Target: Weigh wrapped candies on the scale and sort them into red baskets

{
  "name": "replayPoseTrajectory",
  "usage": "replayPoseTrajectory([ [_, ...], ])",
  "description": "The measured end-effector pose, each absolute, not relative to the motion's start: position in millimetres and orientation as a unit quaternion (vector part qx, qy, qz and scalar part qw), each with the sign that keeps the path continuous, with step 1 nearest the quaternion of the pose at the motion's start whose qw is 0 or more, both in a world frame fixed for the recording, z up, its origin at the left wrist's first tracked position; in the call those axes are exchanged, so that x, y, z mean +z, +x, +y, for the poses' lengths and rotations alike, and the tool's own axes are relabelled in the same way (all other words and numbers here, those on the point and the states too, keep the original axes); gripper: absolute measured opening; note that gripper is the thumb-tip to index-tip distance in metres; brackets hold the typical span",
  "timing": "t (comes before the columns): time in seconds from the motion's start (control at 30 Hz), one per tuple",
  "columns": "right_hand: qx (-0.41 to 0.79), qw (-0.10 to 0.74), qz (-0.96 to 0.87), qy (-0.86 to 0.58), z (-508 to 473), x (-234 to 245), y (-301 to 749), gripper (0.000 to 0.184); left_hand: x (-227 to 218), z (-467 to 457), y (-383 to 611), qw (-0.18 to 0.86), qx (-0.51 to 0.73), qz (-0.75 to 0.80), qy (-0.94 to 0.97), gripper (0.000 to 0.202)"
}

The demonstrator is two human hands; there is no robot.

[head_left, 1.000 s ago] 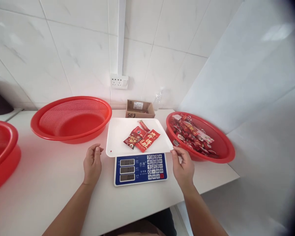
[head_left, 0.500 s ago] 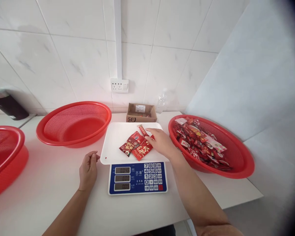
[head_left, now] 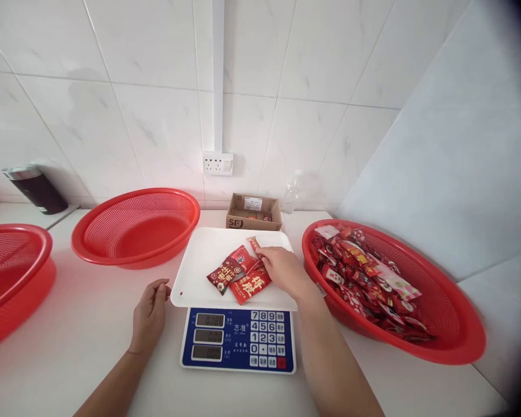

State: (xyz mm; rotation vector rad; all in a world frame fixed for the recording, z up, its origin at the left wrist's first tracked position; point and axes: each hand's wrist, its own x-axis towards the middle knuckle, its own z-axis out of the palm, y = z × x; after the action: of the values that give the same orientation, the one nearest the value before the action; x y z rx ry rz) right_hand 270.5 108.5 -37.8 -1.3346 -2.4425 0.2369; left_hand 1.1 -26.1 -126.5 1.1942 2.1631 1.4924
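My right hand (head_left: 281, 269) reaches over the white weighing tray (head_left: 191, 255), its fingers closed on the narrow red snack packet (head_left: 253, 243) at the back of a small pile. Below it lie a red packet with gold lettering (head_left: 252, 285), a dark red packet (head_left: 224, 275) and another red packet (head_left: 242, 257), partly overlapping. The tray sits on a blue digital scale (head_left: 238, 341) with a keypad and three displays. At the tray's left front corner, my left hand (head_left: 150, 315) rests by the table with fingers curled together and nothing visible in them.
On the right stands a red basket (head_left: 455, 341) full of small red packets. Two other red baskets, one nearer the scale (head_left: 134, 226) and one at the edge (head_left: 17, 278), are on the left. Behind are a cardboard box (head_left: 254, 223), a clear bottle (head_left: 290, 194) and a dark tumbler (head_left: 39, 188).
My right fingers have closed down onto the narrow packet. The scale's top display has gone from about 0.046 to about 0.180. The view has shifted slightly; my left hand stays beside the tray.
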Motion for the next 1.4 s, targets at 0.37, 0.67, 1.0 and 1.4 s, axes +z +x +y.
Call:
replayPoseTrajectory([
  [0.37, 0.153, 0.223, -0.851, -0.450, 97, -15, 297, 0.031, -119, -32, 1, 0.009, 0.496, 0.730, 0.471, 0.028],
  [0.67, 0.120, 0.365, -0.801, -0.460, 85, 3, 328, 0.035, -74, 1, -53, -0.172, 0.352, 0.719, 0.574, 0.036],
  [1.0, 0.121, 0.396, -0.788, -0.456, 80, 6, 334, 0.037, -71, -29, -73, -0.133, 0.258, 0.778, 0.557, 0.043],
  [1.4, 0.150, 0.312, -0.825, -0.446, 73, 4, 314, 0.037, -35, 12, 75, 0.082, 0.236, 0.584, 0.773, 0.034],
])
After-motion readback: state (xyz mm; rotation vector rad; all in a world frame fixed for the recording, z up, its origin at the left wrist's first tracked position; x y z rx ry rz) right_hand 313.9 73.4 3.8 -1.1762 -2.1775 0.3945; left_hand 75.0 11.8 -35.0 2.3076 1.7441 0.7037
